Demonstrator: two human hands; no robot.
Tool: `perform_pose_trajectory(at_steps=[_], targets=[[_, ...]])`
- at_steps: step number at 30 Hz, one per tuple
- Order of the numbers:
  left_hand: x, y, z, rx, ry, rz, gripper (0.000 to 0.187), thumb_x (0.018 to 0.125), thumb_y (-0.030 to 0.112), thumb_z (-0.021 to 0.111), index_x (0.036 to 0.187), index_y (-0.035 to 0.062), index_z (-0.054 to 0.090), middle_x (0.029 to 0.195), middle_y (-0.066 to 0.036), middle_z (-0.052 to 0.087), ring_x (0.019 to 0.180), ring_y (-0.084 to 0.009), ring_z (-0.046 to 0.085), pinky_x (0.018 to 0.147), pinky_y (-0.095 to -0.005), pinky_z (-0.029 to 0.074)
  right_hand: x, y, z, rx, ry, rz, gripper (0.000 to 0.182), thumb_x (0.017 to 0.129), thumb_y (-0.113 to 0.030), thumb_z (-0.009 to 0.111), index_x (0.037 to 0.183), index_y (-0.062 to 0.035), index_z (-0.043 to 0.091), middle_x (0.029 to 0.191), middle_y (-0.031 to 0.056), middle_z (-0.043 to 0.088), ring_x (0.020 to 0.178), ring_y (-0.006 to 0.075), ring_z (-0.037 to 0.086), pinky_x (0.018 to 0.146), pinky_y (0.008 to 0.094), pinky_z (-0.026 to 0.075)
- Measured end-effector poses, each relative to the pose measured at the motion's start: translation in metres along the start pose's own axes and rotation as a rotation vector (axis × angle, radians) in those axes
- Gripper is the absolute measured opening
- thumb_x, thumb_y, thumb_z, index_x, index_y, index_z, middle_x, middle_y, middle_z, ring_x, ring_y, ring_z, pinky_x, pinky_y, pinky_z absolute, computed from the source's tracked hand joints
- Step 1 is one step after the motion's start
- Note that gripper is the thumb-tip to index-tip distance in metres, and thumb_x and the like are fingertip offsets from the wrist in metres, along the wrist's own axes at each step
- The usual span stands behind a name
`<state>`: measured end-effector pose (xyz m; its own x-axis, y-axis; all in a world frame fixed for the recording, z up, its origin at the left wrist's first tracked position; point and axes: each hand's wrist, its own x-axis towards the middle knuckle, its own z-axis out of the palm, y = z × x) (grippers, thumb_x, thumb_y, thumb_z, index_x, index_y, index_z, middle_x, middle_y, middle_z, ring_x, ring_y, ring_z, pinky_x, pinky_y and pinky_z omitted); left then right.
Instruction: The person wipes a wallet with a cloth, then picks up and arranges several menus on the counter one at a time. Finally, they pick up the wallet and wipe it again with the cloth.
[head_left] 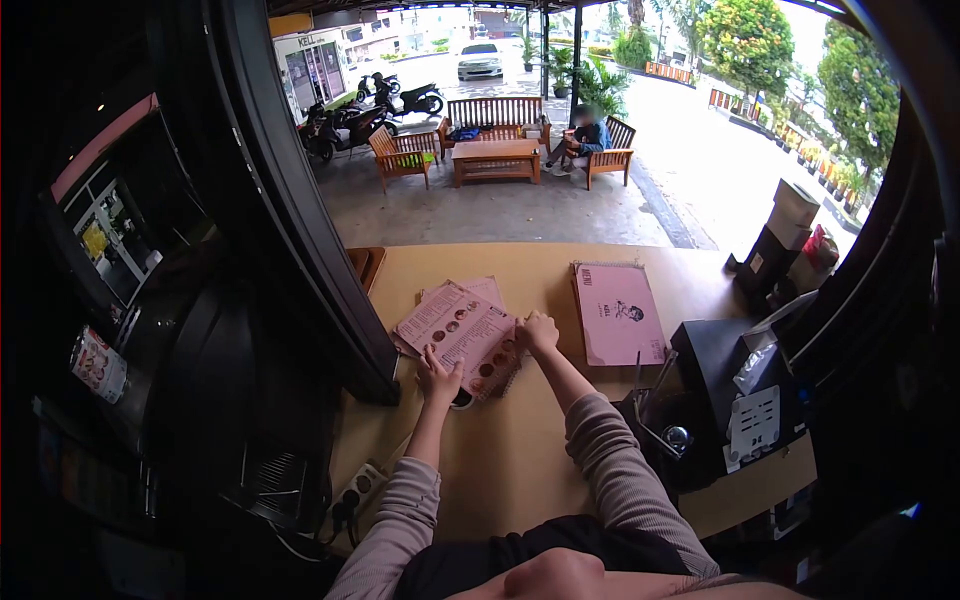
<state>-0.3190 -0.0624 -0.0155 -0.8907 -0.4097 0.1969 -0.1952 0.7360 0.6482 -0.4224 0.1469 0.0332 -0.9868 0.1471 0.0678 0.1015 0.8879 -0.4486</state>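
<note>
Several pink menus with printed text and food pictures (pixel 462 335) lie fanned out on the light wooden counter (pixel 480 470). At their lower left edge is my left hand (pixel 438 377), its fingers spread over the paper. My right hand (pixel 538 332) is at the right edge of these menus, fingers curled in around the edge. To the right, a neat stack of pink menus (pixel 618 312) with a drawn figure on its cover lies apart from both hands. A small dark round thing (pixel 461 399) shows partly from under the menus near my left hand.
A black machine (pixel 715 385) with papers stands at the right of the counter, a dark box (pixel 780 240) behind it. A power strip (pixel 358 490) lies at lower left. A dark post (pixel 300 200) rises at left. Outside, a person (pixel 590 135) sits beside a wooden table (pixel 497 152).
</note>
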Motion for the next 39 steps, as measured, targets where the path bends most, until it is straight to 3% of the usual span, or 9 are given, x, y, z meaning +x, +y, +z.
perform_pose_trajectory(at_steps=[6, 8, 9, 13, 15, 21, 26, 31, 39], targets=[[0.003, -0.005, 0.007, -0.165, 0.063, 0.016, 0.08, 0.066, 0.047, 0.059, 0.127, 0.0055, 0.028, 0.126, -0.02, 0.032, 0.117, -0.0351, 0.032, 0.096, -0.0474, 0.024, -0.025, 0.017, -0.011, 0.165, -0.121, 0.072, 0.047, 0.082, -0.043, 0.04, 0.09, -0.0017, 0.061, 0.087, 0.0179, 0.062, 0.08, 0.0296, 0.061, 0.075, 0.0375, 0.046], [0.0, -0.002, 0.006, -0.124, 0.069, 0.01, 0.079, 0.066, 0.049, 0.058, 0.126, 0.0067, 0.03, 0.126, -0.018, 0.033, 0.118, -0.0335, 0.031, 0.096, -0.0502, 0.022, -0.031, 0.023, -0.016, 0.277, -0.4, 0.036, 0.05, 0.084, -0.045, 0.037, 0.087, -0.0027, 0.063, 0.08, 0.016, 0.063, 0.076, 0.0297, 0.061, 0.073, 0.0368, 0.047], [-0.003, 0.001, 0.004, -0.126, 0.065, 0.016, 0.079, 0.066, 0.049, 0.058, 0.126, 0.0067, 0.03, 0.126, -0.018, 0.033, 0.118, -0.0335, 0.031, 0.096, -0.0502, 0.022, -0.025, 0.04, 0.013, 0.329, -0.281, -0.136, 0.049, 0.086, -0.044, 0.037, 0.087, -0.0024, 0.063, 0.067, 0.0133, 0.062, 0.063, 0.0255, 0.061, 0.062, 0.0343, 0.048], [-0.009, 0.003, 0.003, -0.019, 0.092, -0.012, 0.075, 0.066, 0.048, 0.058, 0.123, 0.0071, 0.034, 0.124, -0.018, 0.036, 0.116, -0.0327, 0.033, 0.094, -0.0511, 0.022, -0.06, 0.04, 0.01, 0.698, -0.423, -0.002, 0.046, 0.087, -0.042, 0.041, 0.083, -0.0024, 0.063, 0.06, 0.0073, 0.058, 0.047, 0.0137, 0.051, 0.044, 0.029, 0.042], [-0.009, 0.001, 0.001, -0.053, 0.046, -0.035, 0.076, 0.065, 0.051, 0.057, 0.124, 0.0085, 0.033, 0.128, -0.016, 0.033, 0.121, -0.0312, 0.029, 0.095, -0.0582, 0.016, -0.076, 0.042, 0.008, 0.775, -0.41, 0.058, 0.045, 0.087, -0.042, 0.041, 0.083, -0.0024, 0.063, 0.06, 0.0063, 0.058, 0.046, 0.0128, 0.051, 0.042, 0.0283, 0.041], [-0.013, 0.003, -0.006, -0.464, 0.098, 0.031, 0.063, 0.069, 0.02, 0.062, 0.121, -0.0004, 0.033, 0.111, -0.019, 0.051, 0.101, -0.0264, 0.051, 0.084, -0.0337, 0.04, -0.1, 0.065, 0.012, 0.986, -0.306, 0.063, 0.046, 0.087, -0.042, 0.042, 0.081, -0.0003, 0.062, 0.063, 0.0043, 0.059, 0.051, 0.0104, 0.052, 0.043, 0.0251, 0.039], [-0.022, 0.028, -0.027, -0.717, -0.001, -0.201, 0.051, 0.076, 0.021, 0.057, 0.116, -0.0056, 0.039, 0.095, -0.014, 0.06, 0.085, -0.0203, 0.058, 0.074, -0.0295, 0.044, -0.103, 0.065, 0.001, 1.336, -0.21, 0.126, 0.039, 0.087, -0.039, 0.045, 0.079, -0.0028, 0.058, 0.063, 0.0011, 0.057, 0.047, 0.0089, 0.05, 0.038, 0.0223, 0.034], [-0.03, 0.052, -0.039, -0.899, -0.24, -0.213, 0.027, 0.083, 0.02, 0.052, 0.093, -0.0047, 0.058, 0.089, -0.008, 0.06, 0.074, -0.0125, 0.056, 0.064, -0.026, 0.044, -0.115, 0.052, -0.054, 1.316, -0.164, 0.159, 0.037, 0.087, -0.036, 0.045, 0.073, -0.0041, 0.057, 0.058, 0.0025, 0.055, 0.045, 0.0098, 0.051, 0.037, 0.022, 0.034], [-0.038, 0.098, -0.059, -0.839, -0.276, -0.119, 0.031, 0.083, 0.018, 0.051, 0.104, -0.0054, 0.053, 0.088, -0.005, 0.059, 0.071, -0.0114, 0.054, 0.058, -0.0229, 0.042, -0.079, 0.079, -0.059, 1.025, -0.092, 0.027, 0.039, 0.089, -0.029, 0.043, 0.073, 0.0035, 0.057, 0.06, 0.0033, 0.055, 0.051, 0.0098, 0.049, 0.049, 0.0245, 0.041]])
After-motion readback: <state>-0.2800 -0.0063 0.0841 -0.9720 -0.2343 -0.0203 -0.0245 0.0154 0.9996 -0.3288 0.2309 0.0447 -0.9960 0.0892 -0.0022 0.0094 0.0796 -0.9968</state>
